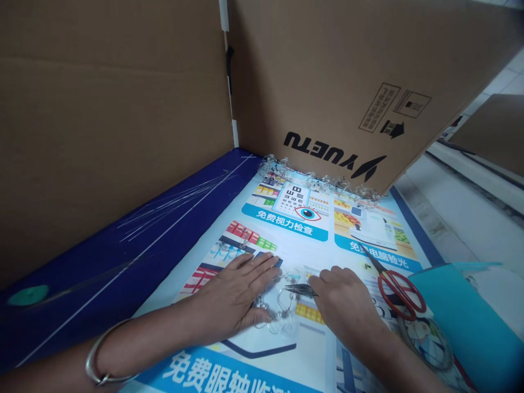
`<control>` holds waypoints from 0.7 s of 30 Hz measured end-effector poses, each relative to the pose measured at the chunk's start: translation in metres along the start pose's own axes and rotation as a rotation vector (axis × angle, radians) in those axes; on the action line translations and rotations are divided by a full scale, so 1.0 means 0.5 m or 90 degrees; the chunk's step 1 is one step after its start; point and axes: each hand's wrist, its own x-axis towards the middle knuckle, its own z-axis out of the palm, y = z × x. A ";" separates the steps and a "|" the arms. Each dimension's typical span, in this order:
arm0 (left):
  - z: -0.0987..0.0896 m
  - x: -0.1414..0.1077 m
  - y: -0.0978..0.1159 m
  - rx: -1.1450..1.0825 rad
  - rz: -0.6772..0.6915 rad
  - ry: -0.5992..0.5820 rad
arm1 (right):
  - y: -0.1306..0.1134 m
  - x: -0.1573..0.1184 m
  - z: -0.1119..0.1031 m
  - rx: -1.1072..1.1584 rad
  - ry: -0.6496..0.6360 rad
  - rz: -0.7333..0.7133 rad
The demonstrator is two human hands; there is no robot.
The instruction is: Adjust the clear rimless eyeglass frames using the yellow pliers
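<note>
My left hand (245, 292) lies with fingers stretched out over the printed poster (315, 349), a metal bangle (95, 357) on its wrist. Its thumb touches the edge of a looped clear-and-silver wire piece (282, 314) that seems to have small beads on it. In my right hand (344, 300) are pliers (301, 289), gripped in closed fingers that hide the handles. The narrow jaws point left and reach the wire loops; I cannot tell whether they pinch the wire.
Red-handled scissors (397, 295) lie right of my right hand, near a coil of wire (429, 344) and a turquoise sheet (470, 316). Similar wire pieces (327, 183) line the foot of the cardboard wall (327, 82). Thin strands (176, 202) and a green object (28, 295) rest at left.
</note>
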 end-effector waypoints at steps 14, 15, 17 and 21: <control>-0.008 0.004 0.001 -0.001 -0.009 -0.009 | -0.022 -0.020 -0.069 -0.159 0.006 0.017; -0.009 0.004 0.002 -0.004 -0.009 -0.007 | -0.021 -0.020 -0.070 -0.157 0.006 0.017; -0.011 0.004 0.003 -0.008 -0.010 -0.006 | -0.016 -0.020 -0.068 -0.145 0.006 0.010; -0.014 0.002 0.001 -0.020 -0.015 -0.016 | -0.004 -0.020 -0.061 -0.104 0.004 -0.003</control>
